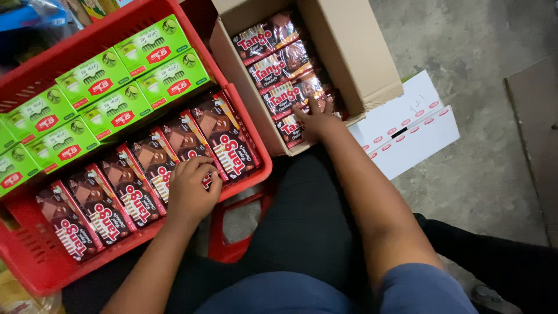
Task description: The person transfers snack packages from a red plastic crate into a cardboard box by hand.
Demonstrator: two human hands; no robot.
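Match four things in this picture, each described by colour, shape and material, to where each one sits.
Column one:
1. green cardboard packets
2. brown glossy wafer packs
3. left hand
4. right hand

Column two:
A. inside the open brown cardboard box
B. far row of the red plastic crate
C. resting on a brown pack in the crate
D. near row of the crate

Pairs: 1-B, 2-D, 3-C, 4-A

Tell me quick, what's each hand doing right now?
Left hand: fingers curled on a brown wafer pack in the red crate.
Right hand: fingers spread on wafer packs in the cardboard box; grip unclear.
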